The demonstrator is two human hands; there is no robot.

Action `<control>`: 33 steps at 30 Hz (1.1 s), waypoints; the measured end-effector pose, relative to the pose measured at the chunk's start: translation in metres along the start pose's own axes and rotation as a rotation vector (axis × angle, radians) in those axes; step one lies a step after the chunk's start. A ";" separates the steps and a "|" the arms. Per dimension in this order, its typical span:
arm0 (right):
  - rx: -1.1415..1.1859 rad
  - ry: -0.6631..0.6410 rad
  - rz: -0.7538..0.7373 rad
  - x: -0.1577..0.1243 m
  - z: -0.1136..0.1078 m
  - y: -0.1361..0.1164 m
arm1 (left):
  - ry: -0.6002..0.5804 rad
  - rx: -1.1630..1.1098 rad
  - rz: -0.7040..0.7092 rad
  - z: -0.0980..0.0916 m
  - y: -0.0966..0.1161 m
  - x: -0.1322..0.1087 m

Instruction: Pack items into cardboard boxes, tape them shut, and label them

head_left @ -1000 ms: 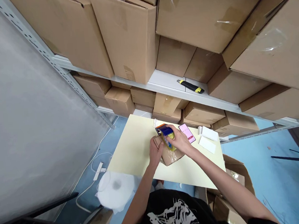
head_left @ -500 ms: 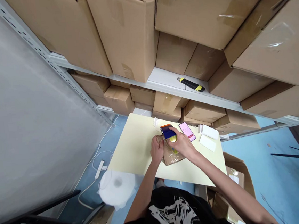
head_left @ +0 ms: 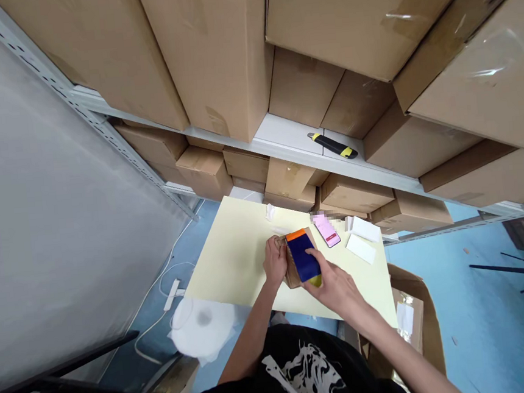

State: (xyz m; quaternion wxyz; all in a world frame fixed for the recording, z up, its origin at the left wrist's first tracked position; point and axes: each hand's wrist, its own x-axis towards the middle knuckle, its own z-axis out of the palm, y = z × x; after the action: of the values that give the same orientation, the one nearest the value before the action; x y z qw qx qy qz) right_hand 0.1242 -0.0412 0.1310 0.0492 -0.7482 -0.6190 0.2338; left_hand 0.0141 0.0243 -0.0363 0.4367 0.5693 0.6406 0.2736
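A blue packing tape dispenser [head_left: 303, 257] with an orange front edge lies over a small brown cardboard box [head_left: 292, 277]. My right hand [head_left: 336, 283] is closed around its near right side, thumb on the blue plate. A bit of yellow, apparently the tape roll, shows under the fingers. At the box's left side, my left hand [head_left: 275, 261] grips the edge with bent fingers. Most of the box is covered by the dispenser and both hands. Both rest on a pale yellow table [head_left: 229, 242].
A phone [head_left: 326, 230] with a pink screen and white cards [head_left: 361, 248] lie right of the hands. Behind the table, a metal shelf [head_left: 280, 146] bears cardboard boxes and a utility knife [head_left: 333, 145]. An open carton [head_left: 432, 328] stands at the right; a white stool [head_left: 204, 327] at the left.
My right hand has drawn the dispenser toward me and slightly right across the box. Its blue plate now faces up more fully. My left hand stays at the box's left side.
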 end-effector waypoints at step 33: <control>0.138 0.275 0.079 -0.103 0.112 0.078 | -0.292 0.295 0.186 -0.028 0.051 0.042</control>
State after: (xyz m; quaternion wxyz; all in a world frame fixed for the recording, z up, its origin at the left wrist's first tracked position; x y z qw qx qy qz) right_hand 0.1360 -0.1810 0.0326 0.1754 -0.7918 -0.5590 0.1728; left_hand 0.0162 0.0789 0.0091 0.4096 0.7172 0.5484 0.1309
